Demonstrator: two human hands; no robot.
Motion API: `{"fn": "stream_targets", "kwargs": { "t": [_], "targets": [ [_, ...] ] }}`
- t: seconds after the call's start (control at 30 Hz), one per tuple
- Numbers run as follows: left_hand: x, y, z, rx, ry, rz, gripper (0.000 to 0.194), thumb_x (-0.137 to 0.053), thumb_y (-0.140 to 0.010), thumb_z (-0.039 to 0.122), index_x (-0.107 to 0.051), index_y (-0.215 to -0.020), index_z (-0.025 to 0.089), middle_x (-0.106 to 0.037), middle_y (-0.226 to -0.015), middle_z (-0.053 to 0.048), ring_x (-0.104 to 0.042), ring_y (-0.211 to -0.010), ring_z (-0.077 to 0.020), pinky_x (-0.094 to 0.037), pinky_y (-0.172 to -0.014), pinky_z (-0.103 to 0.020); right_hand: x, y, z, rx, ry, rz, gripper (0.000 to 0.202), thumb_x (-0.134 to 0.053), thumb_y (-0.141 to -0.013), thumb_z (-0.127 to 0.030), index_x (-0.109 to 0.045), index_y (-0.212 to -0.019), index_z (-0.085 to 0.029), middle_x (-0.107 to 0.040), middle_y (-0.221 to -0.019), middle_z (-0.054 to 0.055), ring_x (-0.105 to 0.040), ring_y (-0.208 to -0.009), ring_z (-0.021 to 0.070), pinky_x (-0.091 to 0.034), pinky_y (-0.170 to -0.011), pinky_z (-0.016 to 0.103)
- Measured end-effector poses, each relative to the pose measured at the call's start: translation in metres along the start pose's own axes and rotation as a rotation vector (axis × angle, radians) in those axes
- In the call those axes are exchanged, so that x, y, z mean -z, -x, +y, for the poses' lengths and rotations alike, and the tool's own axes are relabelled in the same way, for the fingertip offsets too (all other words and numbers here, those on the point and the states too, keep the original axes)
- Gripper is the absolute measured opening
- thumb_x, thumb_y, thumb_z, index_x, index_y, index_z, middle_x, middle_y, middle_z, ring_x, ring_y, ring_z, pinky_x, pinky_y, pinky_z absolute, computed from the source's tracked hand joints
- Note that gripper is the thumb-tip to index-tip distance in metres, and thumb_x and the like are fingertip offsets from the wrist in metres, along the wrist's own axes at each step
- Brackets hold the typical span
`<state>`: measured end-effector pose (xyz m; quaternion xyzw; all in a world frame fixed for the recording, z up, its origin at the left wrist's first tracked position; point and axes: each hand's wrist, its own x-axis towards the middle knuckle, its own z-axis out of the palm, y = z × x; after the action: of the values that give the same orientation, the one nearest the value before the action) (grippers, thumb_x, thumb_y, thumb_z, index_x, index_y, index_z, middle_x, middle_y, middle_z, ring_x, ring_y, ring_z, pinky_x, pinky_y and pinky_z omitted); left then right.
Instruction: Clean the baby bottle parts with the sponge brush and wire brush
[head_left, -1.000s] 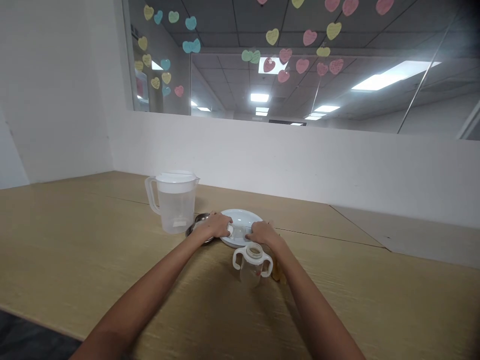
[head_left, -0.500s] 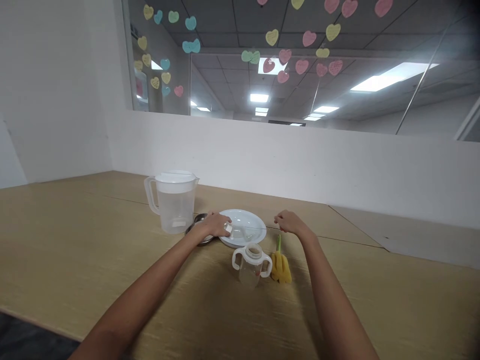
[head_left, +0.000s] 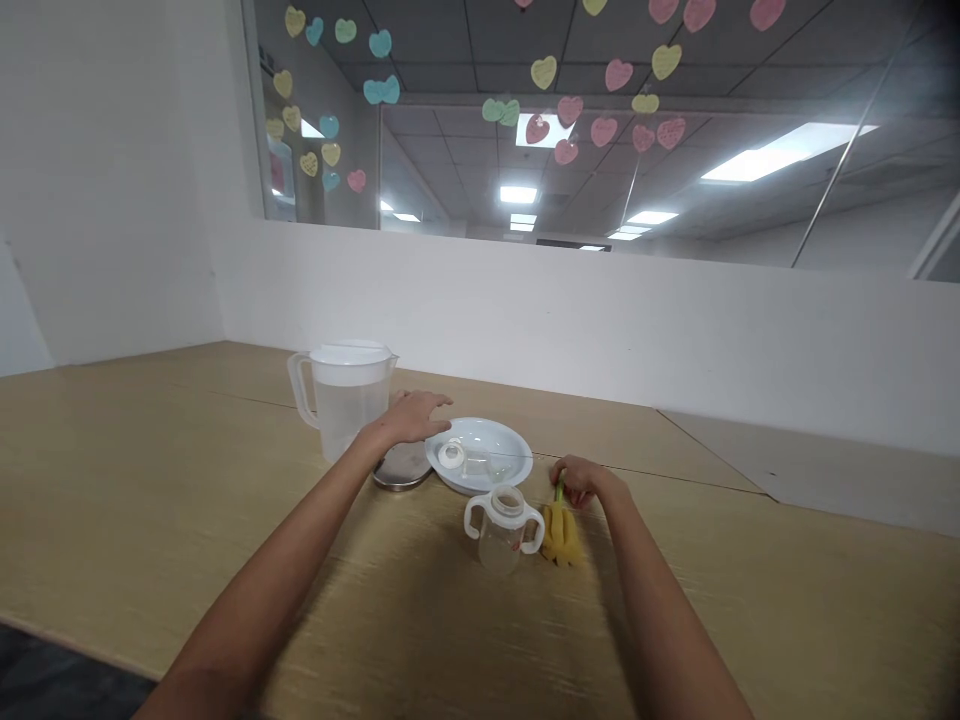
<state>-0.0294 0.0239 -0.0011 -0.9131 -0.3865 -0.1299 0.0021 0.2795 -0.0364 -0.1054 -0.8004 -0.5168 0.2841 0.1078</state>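
Note:
My left hand (head_left: pixel 415 416) hovers with fingers apart above a round metal dish (head_left: pixel 403 468), holding nothing. Beside it, a white plate (head_left: pixel 516 447) carries a white ring-shaped cap (head_left: pixel 451 454) and a clear piece whose shape is hard to make out. My right hand (head_left: pixel 579 480) has its fingers closed round the green handle of a yellow brush (head_left: pixel 559 535), which touches the table. Between the hands, nearer to me, a clear cup (head_left: pixel 501 540) with two white handles stands upright, its top uncovered.
A clear pitcher (head_left: pixel 351 405) with a white lid stands at the left, behind the metal dish. The wooden table (head_left: pixel 750 600) meets a white wall (head_left: pixel 525 310) at the back. Heart-shaped notes are stuck on the window above.
My left hand has let go of the white cap on the plate and moved up and left. My right hand has come down and taken hold of the brush handle.

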Motion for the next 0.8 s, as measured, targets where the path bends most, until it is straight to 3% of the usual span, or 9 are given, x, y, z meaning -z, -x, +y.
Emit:
{"fn": "stream_targets", "kwargs": {
  "t": [0.23, 0.43, 0.53, 0.6, 0.7, 0.8],
  "targets": [
    [-0.035, -0.01, 0.01, -0.042, -0.071, -0.071, 0.04, -0.044, -0.079, 0.038, -0.056, -0.112, 0.019, -0.057, -0.119, -0.007, -0.048, -0.112, -0.024, -0.028, -0.096, -0.039, 0.011, 0.001, 0.01, 0.013, -0.006, 0.144, 0.019, -0.051, -0.062, -0.006, -0.066, -0.073, -0.009, -0.057, -0.048, 0.004, -0.056, -0.046, 0.015, -0.044, -0.05, 0.024],
    [-0.059, -0.016, 0.003, -0.032, -0.11, -0.075, 0.034, -0.045, -0.078, 0.026, -0.061, -0.107, 0.017, -0.061, -0.11, -0.012, -0.053, -0.105, -0.0252, -0.031, -0.092, -0.041, 0.038, 0.012, 0.018, 0.135, 0.037, 0.426, 0.029, -0.047, -0.057, 0.002, -0.067, -0.071, -0.013, -0.065, -0.071, 0.005, -0.057, -0.061, 0.0122, -0.038, -0.054, 0.018],
    [-0.06, -0.019, 0.0, -0.03, -0.106, -0.056, 0.031, -0.044, -0.078, 0.023, -0.063, -0.102, 0.018, -0.064, -0.105, -0.011, -0.056, -0.1, -0.0252, -0.033, -0.089, -0.041, 0.05, 0.019, 0.02, 0.176, 0.049, 0.571, 0.03, -0.046, -0.058, 0.0, -0.068, -0.071, -0.015, -0.065, -0.077, 0.004, -0.056, -0.067, 0.0128, -0.036, -0.056, 0.019],
    [-0.05, -0.019, 0.0, -0.032, -0.098, -0.017, 0.031, -0.042, -0.08, 0.024, -0.063, -0.103, 0.019, -0.063, -0.107, -0.009, -0.054, -0.103, -0.0239, -0.032, -0.09, -0.04, 0.055, 0.023, 0.019, 0.185, 0.054, 0.641, 0.031, -0.044, -0.058, 0.0, -0.068, -0.071, -0.016, -0.065, -0.074, 0.004, -0.055, -0.064, 0.0131, -0.034, -0.054, 0.02],
    [-0.018, -0.014, -0.004, -0.011, -0.067, 0.2, 0.035, -0.032, -0.087, 0.025, -0.056, -0.112, 0.019, -0.056, -0.12, -0.006, -0.046, -0.112, -0.02, -0.028, -0.095, -0.037, 0.058, 0.029, 0.017, 0.203, 0.052, 0.71, 0.032, -0.043, -0.057, -0.001, -0.067, -0.07, -0.016, -0.062, -0.065, 0.002, -0.052, -0.057, 0.0129, -0.032, -0.051, 0.021],
    [0.017, -0.003, -0.021, 0.067, 0.07, 0.878, 0.029, -0.037, -0.087, 0.029, -0.056, -0.106, 0.019, -0.058, -0.113, -0.003, -0.047, -0.109, -0.0175, -0.027, -0.097, -0.033, 0.061, 0.033, 0.015, 0.224, 0.037, 0.757, 0.031, -0.043, -0.057, -0.001, -0.067, -0.07, -0.016, -0.062, -0.063, 0.002, -0.05, -0.054, 0.0121, -0.031, -0.051, 0.021]
  ]
}}
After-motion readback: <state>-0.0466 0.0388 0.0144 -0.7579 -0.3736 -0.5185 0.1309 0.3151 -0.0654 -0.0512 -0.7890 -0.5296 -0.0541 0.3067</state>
